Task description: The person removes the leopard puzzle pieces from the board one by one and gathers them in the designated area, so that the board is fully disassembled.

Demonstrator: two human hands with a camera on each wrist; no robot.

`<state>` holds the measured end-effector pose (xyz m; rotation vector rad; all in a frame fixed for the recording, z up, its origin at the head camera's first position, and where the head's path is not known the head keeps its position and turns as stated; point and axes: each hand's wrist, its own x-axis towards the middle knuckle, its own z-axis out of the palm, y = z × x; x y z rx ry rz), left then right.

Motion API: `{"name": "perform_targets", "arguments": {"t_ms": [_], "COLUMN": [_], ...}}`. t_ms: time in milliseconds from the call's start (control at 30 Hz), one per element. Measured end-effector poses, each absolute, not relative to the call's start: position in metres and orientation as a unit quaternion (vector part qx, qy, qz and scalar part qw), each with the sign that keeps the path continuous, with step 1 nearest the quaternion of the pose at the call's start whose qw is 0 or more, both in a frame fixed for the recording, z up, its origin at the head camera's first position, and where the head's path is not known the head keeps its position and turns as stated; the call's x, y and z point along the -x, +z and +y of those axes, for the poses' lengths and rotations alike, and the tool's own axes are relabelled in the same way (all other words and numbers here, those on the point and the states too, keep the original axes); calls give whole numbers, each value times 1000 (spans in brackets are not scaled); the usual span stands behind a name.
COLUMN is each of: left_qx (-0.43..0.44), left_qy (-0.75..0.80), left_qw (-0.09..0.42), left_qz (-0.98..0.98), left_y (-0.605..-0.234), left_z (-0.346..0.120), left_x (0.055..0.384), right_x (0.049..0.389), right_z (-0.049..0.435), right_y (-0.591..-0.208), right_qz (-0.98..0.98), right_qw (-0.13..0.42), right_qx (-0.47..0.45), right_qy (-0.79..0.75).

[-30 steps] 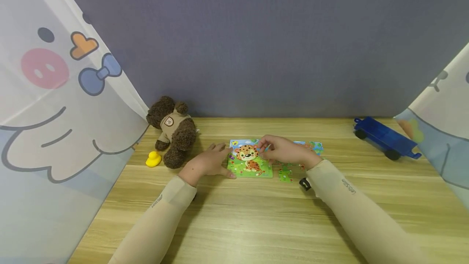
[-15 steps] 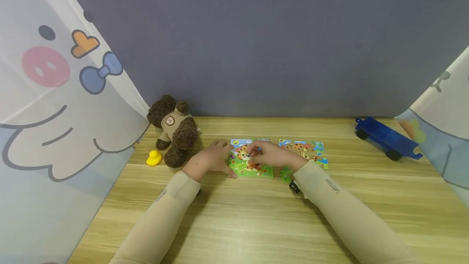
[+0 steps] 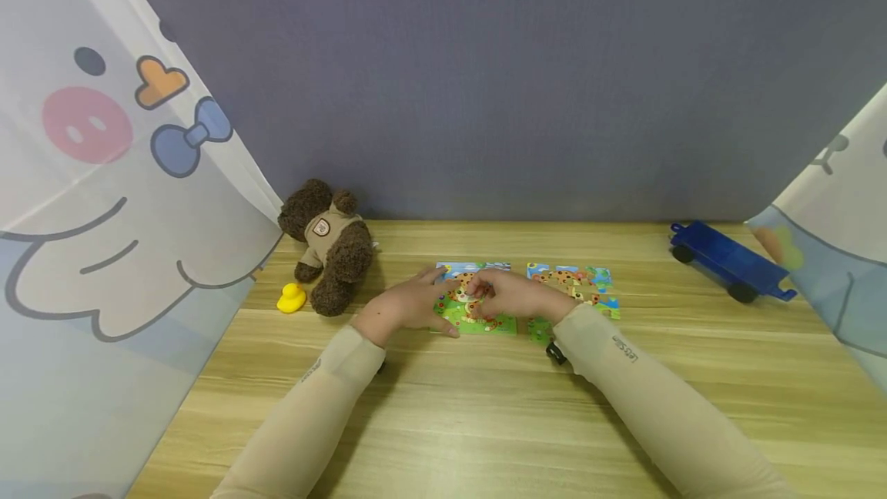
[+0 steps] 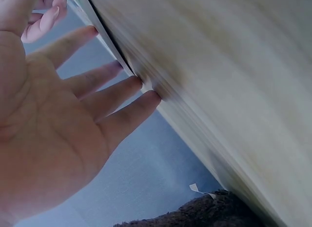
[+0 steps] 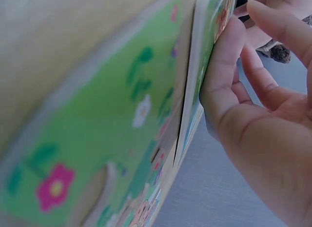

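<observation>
A square puzzle board (image 3: 509, 325) with a spotted leopard cub on green grass lies flat on the wooden table, partly covered by both hands. My left hand (image 3: 416, 303) is over its left side, fingers spread and nearly straight in the left wrist view, holding nothing. Over the middle of the board is my right hand (image 3: 509, 295), its fingers loosely bent. In the right wrist view a bent finger (image 5: 222, 73) touches the board, the thumb stands apart, and no piece shows between them. Right of the board lie loose puzzle pieces (image 3: 603, 280), partly hidden by the right forearm.
A brown teddy bear (image 3: 331, 245) lies left of the board, with a yellow rubber duck (image 3: 292, 299) beside it. A blue toy wagon (image 3: 731, 259) stands at the far right. Behind the table rises a grey wall panel (image 3: 485, 98); printed curtains (image 3: 125, 237) flank it.
The right hand has moved left from the board's right edge to its middle. The left hand has shifted right over the board's left side. More loose pieces now show.
</observation>
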<state>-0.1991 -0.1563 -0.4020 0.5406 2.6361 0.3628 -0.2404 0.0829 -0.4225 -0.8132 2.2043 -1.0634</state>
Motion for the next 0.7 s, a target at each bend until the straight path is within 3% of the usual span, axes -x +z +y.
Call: {"name": "perform_targets", "arguments": {"t_ms": [700], "left_qx": [-189], "left_qy": [124], "left_qw": [218], "left_qz": [949], "left_y": [-404], "left_z": [-157], "left_x": [198], "right_x": [242], "right_z": [80], "right_y": [-421], "right_qz": [836], "right_qw": [295], "right_qx": [314], "right_qy": [-339]}}
